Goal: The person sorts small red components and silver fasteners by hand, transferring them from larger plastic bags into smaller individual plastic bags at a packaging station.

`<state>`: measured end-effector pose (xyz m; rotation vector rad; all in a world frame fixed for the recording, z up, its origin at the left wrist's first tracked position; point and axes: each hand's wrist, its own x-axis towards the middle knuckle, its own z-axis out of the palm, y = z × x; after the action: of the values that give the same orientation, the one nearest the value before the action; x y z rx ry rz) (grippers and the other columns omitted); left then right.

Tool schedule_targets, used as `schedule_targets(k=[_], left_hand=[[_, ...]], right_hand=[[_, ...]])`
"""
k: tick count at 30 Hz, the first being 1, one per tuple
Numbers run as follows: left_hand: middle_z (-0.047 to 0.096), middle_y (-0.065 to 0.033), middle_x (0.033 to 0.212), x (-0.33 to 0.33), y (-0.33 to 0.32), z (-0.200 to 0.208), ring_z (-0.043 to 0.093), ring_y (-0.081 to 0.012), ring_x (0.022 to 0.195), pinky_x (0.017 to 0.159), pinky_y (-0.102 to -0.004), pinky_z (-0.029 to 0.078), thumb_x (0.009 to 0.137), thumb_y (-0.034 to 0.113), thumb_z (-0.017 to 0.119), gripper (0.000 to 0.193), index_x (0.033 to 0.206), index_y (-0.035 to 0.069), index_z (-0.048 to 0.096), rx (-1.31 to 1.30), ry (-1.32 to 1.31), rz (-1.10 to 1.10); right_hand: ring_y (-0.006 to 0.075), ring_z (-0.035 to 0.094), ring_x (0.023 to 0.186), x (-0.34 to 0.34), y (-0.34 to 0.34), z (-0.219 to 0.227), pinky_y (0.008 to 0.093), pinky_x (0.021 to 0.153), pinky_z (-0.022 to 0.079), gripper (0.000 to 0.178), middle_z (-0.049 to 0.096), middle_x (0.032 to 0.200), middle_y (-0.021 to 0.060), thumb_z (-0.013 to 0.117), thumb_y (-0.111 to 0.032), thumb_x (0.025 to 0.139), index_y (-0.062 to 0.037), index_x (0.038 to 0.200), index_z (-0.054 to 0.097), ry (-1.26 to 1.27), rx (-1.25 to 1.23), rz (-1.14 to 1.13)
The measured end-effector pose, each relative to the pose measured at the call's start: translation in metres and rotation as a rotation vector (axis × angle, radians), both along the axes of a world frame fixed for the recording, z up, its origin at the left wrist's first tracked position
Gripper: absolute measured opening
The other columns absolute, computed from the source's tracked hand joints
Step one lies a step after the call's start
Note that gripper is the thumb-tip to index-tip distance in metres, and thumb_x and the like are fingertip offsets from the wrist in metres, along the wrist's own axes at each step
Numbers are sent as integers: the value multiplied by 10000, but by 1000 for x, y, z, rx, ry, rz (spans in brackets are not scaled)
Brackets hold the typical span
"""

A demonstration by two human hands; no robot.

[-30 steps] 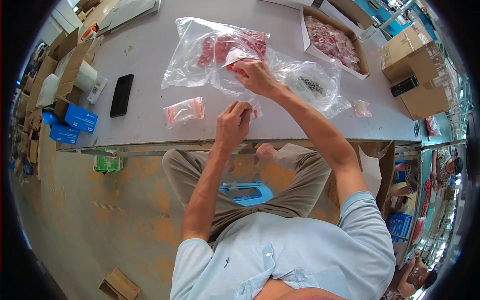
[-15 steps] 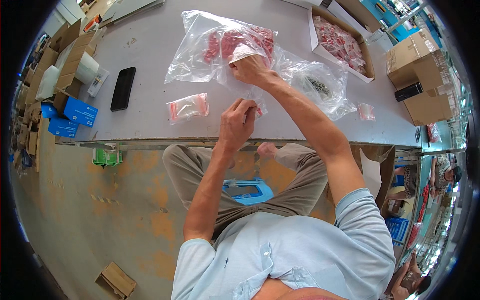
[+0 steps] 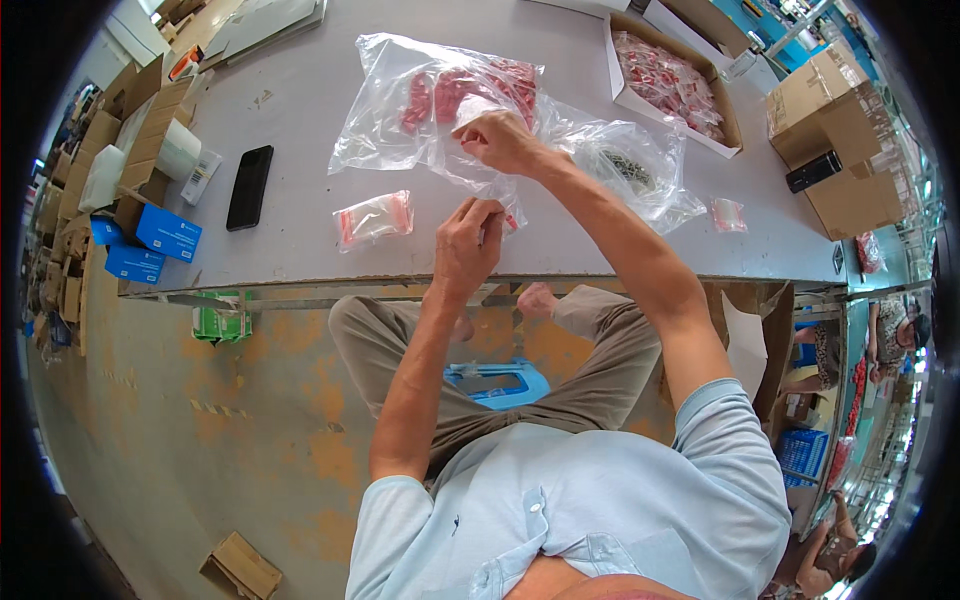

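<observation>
Sits at a gray table (image 3: pixel 290 215), leaning over several containers of small goods. Pinches a small clear bag (image 3: pixel 513 217), with a bit of red showing in or on it, at the bent, closed-together fingertips of the left hand (image 3: pixel 467 243), just above the near edge. Reaches with the right hand (image 3: pixel 502 142) to a large clear bag (image 3: pixel 375 118), lying on its side farther back and loosely filled with red pieces (image 3: pixel 455 88). Curls the right fingers downward there, beside a white patch; cannot tell whether grasping anything or not, with the fingertips hidden.

Has, just right of the large clear bag, a second clear bag (image 3: pixel 668 192), with crumpled plastic spread around a cluster of small dark, metallic-looking pieces (image 3: pixel 630 168). Has, left of the left hand, a clear packet (image 3: pixel 375 220) with red bands at both ends and whitish contents. Has, well to the right near the table edge, a smaller packet (image 3: pixel 728 215), pale with some red. Faces, at the far right, an open shallow box (image 3: pixel 614 75) heaped with small clear packets (image 3: pixel 670 85) showing red inside. Has brown cartons (image 3: pixel 815 95) beyond, and, at the left, a black phone (image 3: pixel 249 188) near blue boxes (image 3: pixel 166 232)
</observation>
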<state>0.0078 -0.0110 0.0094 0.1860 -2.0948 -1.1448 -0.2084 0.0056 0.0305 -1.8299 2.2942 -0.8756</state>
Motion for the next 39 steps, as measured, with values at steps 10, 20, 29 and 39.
schedule_targets(k=[10,20,29,39], left_hand=[[676,-139,892,-1,0,-4,695,-321,776,699,-403,555,903,-26,681,102,998,8,664,-43,28,13],[679,-134,902,0,1,-7,699,-315,767,683,-388,562,908,-25,693,114,1015,12,676,-106,64,40],[686,-133,931,2,0,-9,697,-344,811,709,-432,562,914,-15,686,111,1021,13,676,-195,112,60],[689,-129,903,5,-2,-4,692,-300,787,707,-383,554,910,-31,691,108,1014,0,686,1,145,20]], right_hand=[[95,687,843,41,87,47,267,629,606,170,670,912,17,661,-20,951,-36,1120,674,-847,-109,-73],[115,716,831,60,107,76,290,786,601,123,756,906,79,735,33,869,15,988,713,-477,90,-47],[133,722,794,69,102,78,299,734,587,328,758,854,108,766,-47,866,-16,1178,672,-384,182,-100],[102,641,775,60,96,48,300,683,530,219,736,886,33,742,-145,948,-10,1119,722,-500,113,-237]])
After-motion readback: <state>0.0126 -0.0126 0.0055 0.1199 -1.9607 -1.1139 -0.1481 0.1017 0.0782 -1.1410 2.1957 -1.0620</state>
